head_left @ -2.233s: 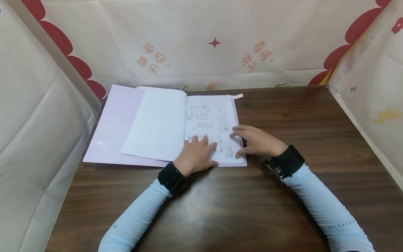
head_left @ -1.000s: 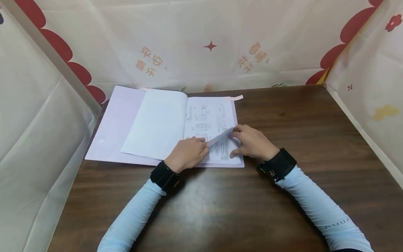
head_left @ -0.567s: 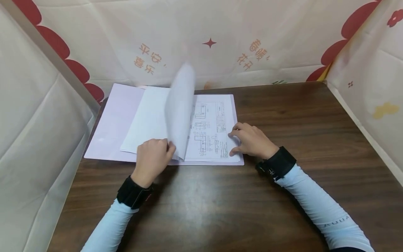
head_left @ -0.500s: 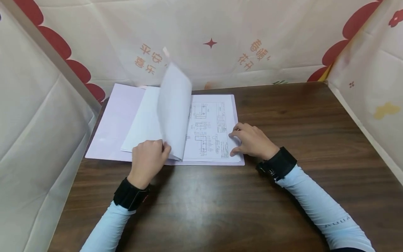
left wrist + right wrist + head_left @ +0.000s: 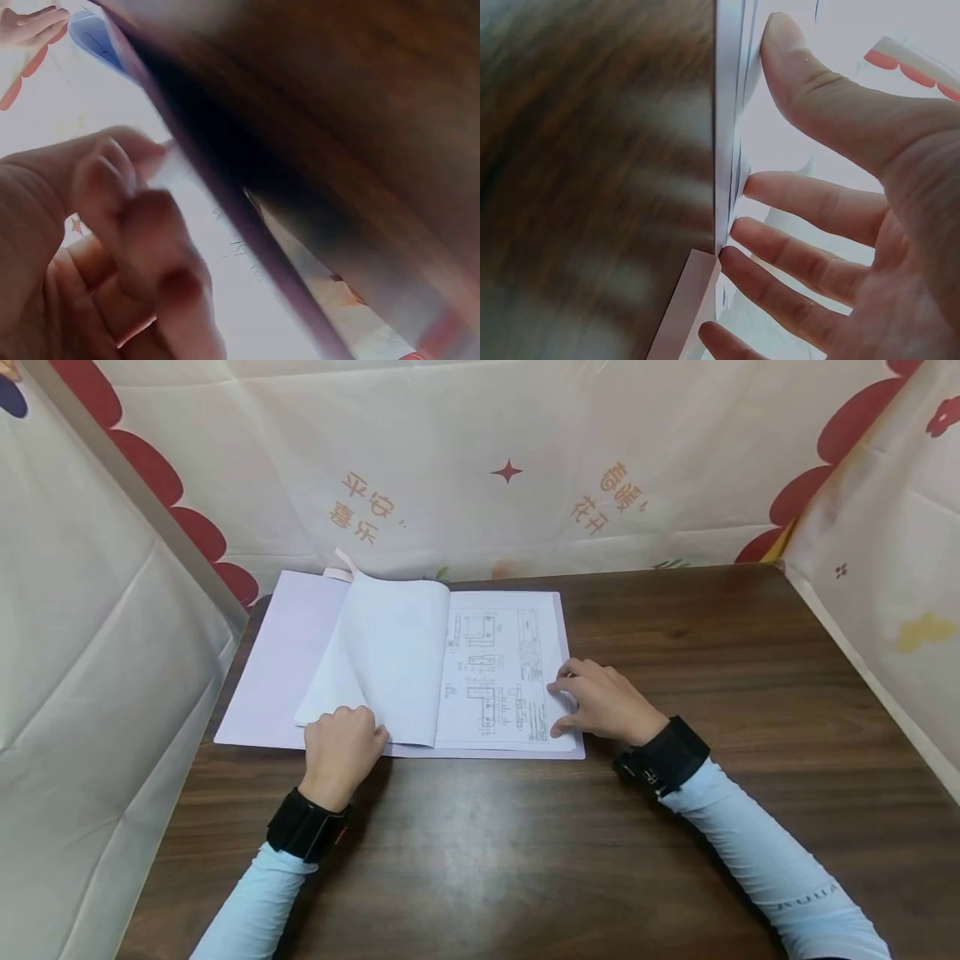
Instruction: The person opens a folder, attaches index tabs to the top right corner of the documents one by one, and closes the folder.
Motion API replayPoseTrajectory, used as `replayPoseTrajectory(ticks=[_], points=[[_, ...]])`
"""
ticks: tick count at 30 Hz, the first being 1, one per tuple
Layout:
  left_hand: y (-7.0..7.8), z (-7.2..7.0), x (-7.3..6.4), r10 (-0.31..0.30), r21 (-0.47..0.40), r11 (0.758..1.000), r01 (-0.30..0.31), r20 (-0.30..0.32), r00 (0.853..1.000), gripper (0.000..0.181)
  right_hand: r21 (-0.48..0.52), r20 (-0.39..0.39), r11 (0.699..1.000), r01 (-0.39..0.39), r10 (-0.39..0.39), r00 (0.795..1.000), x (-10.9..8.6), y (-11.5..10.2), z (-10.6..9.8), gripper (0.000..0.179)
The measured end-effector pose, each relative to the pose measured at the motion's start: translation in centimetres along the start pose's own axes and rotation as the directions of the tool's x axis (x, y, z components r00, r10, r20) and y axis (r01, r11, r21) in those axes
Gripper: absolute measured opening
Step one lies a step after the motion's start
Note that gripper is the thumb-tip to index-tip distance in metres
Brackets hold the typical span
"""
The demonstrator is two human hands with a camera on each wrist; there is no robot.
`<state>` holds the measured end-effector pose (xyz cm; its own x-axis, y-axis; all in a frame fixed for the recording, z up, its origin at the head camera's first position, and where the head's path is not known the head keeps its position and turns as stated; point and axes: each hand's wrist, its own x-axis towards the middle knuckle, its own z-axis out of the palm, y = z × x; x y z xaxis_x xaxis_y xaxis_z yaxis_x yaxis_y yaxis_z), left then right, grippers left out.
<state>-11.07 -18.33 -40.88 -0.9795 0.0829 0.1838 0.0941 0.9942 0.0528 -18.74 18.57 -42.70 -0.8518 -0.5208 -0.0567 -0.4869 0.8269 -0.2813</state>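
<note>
A lilac folder (image 5: pixel 273 652) lies open on the table, holding bound sheets. On its right side a drawing page (image 5: pixel 502 677) shows line drawings with small print. The turned page (image 5: pixel 405 652) lies over to the left, blank side up, its lower left part still raised in a curl. My left hand (image 5: pixel 341 756) pinches this page near its lower corner; the fingers are curled, and the exact pinch is blurred in the left wrist view. My right hand (image 5: pixel 606 702) rests its spread fingertips and thumb (image 5: pixel 784 45) on the right edge of the drawing page.
The folder lies near the back of a dark wooden table (image 5: pixel 480 852). Pale tabs (image 5: pixel 345 560) stick out at the top left of the sheets. A printed cloth (image 5: pixel 502 410) hangs behind, and more cloth closes both sides.
My left hand has taken the top drawing page from the right side, lifted it and carried it over to the left. Another drawing page now shows. The right hand stays at the right edge.
</note>
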Motion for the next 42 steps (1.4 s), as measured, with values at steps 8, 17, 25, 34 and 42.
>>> replayPoseTrajectory(ticks=[8,17,25,34,42], points=[[0.1,-0.9,-0.4,-0.065,0.035,0.998,0.061,0.1,0.993,0.058,0.01,0.0,1.0,0.013,-0.013,1.0,0.2,0.1,0.0,0.073],[3.2,-2.2,-0.3,0.061,-0.011,0.998,-0.06,0.072,0.996,0.057,0.013,0.007,0.999,0.034,-0.034,0.999,0.0,0.7,-0.3,0.069],[9.9,-2.2,1.7,0.365,-0.05,0.929,-0.366,-0.037,0.93,0.039,0.126,-0.045,0.992,0.016,-0.011,0.999,-0.6,2.4,-2.4,0.039],[17.0,-0.6,4.7,0.59,-0.06,0.806,-0.589,0.149,0.793,0.043,0.144,0.031,0.94,-0.31,0.309,0.951,-2.5,5.5,-4.2,0.043],[20.4,0.8,5.7,0.656,-0.016,0.749,-0.662,0.15,0.739,0.046,0.172,0.072,0.92,-0.352,0.345,0.936,-2.1,6.3,-3.5,0.044]])
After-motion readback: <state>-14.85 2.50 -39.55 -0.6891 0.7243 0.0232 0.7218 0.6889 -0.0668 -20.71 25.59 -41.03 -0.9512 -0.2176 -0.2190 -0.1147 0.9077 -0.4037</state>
